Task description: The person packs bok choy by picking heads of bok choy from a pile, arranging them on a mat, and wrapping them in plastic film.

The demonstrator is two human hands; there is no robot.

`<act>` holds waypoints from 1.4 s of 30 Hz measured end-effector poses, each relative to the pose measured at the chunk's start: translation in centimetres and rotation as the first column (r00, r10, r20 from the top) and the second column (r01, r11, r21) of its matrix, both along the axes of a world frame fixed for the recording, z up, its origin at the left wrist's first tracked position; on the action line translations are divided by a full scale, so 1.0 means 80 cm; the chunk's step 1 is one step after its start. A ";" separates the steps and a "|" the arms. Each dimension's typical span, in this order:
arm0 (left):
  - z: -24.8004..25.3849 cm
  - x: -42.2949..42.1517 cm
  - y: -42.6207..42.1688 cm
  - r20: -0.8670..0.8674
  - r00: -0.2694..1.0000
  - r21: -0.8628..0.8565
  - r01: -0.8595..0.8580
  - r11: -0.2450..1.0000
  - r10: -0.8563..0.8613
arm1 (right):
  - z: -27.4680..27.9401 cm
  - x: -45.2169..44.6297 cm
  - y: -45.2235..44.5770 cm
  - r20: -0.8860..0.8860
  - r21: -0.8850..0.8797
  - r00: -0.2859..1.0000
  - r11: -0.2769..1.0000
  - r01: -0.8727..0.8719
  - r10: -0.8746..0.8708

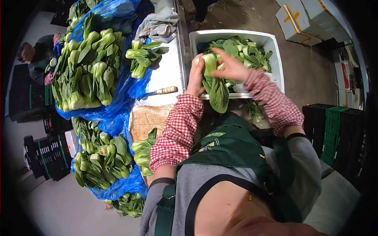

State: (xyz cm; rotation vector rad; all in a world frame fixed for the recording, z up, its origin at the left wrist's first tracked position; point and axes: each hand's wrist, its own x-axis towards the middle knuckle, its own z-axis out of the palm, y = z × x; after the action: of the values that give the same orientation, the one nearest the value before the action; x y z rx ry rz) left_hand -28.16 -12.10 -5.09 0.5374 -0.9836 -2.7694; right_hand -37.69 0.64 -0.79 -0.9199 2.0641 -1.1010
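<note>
My left hand [195, 76] holds a head of bok choy [214, 84], its pale base up and its leaves hanging down, at the near edge of a white foam box [278, 59]. Close on the right of that head is my right hand [232, 67], fingers apart, slightly blurred; whether its fingertips touch the leaves is hard to tell. Loose green leaves [240, 45] lie in the box beyond both hands. A knife with a pale handle [167, 90] rests on the white table [159, 70] left of my left hand.
Piled bok choy [88, 70] sits on blue plastic [108, 118] at the left. Near it are a grey cloth [157, 26] and a brown board [147, 120]. Another person [37, 59] is at the far left. Black crates [334, 133] and white boxes [305, 19] stand at right.
</note>
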 end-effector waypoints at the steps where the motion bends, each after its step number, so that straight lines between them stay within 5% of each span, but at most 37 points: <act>1: 0.002 0.001 -0.001 -0.003 1.000 -0.002 -0.001 1.000 0.001 | -0.016 0.011 -0.011 -0.190 -0.108 0.980 0.991 -0.078 0.057; 4: 0.008 0.013 -0.017 0.018 0.995 -0.346 0.097 0.933 -0.096 | -0.012 0.010 -0.011 -0.152 -0.169 0.976 0.969 -0.182 0.157; 6: 0.011 0.027 -0.024 -0.005 0.993 -0.408 0.103 0.907 -0.115 | -0.003 0.015 -0.013 -0.125 -0.204 0.970 0.951 -0.232 0.210; 13: 0.038 0.056 -0.042 -0.047 0.963 -0.570 0.193 0.799 -0.266 | 0.065 0.001 -0.003 -0.230 0.151 0.873 0.902 -0.405 0.430; 18: 0.047 0.077 -0.043 -0.182 0.951 -0.169 0.222 0.960 -0.252 | 0.058 -0.084 0.036 -0.251 0.264 0.897 0.917 -0.300 0.365; 20: 0.047 0.078 -0.033 -0.349 0.920 0.168 0.249 0.954 -0.179 | 0.045 -0.074 0.042 -0.528 0.370 0.781 0.918 -0.142 0.334; 21: 0.047 0.075 -0.029 -0.351 0.920 0.164 0.246 0.955 -0.176 | 0.044 -0.071 0.043 -0.650 0.402 0.688 0.914 -0.051 0.324; 23: 0.046 0.074 -0.012 -0.416 0.905 0.393 0.267 0.880 -0.089 | 0.054 -0.039 0.013 -0.549 -0.022 0.775 0.921 -0.388 0.313; 24: 0.044 0.074 -0.006 -0.436 0.899 0.500 0.279 0.820 -0.040 | 0.065 -0.014 0.000 -0.549 -0.100 0.769 0.887 -0.450 0.328; 30: 0.028 0.078 0.002 -0.220 0.951 0.553 0.305 0.775 -0.217 | 0.026 0.003 -0.041 -0.479 -0.359 0.778 0.719 -0.595 0.405; 33: 0.029 0.080 0.002 -0.218 0.929 0.653 0.366 0.663 -0.298 | 0.009 0.000 -0.040 -0.159 -0.453 0.901 0.781 -0.431 0.404; 37: 0.031 0.085 0.001 -0.194 0.924 0.516 0.381 0.767 -0.328 | -0.023 -0.012 -0.036 -0.401 -0.459 0.896 0.805 -0.377 0.191; 39: 0.041 0.088 -0.009 -0.143 0.957 0.363 0.288 0.886 -0.253 | -0.035 -0.049 -0.017 -0.275 -0.323 0.953 0.946 0.034 -0.128; 41: 0.042 0.101 -0.014 -0.124 0.977 0.280 0.203 0.938 -0.174 | -0.141 -0.115 0.033 -0.811 0.219 0.552 0.976 -0.017 0.192; 42: 0.042 0.107 -0.020 -0.108 0.993 0.295 0.083 0.952 -0.053 | -0.137 -0.118 0.041 -0.797 0.318 0.541 0.948 -0.001 0.267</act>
State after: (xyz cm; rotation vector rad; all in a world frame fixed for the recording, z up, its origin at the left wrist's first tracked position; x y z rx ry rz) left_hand -19.63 -13.72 -1.76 0.4043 -0.5745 -2.9939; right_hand -47.15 3.95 -11.78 -1.6403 2.7199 -0.1984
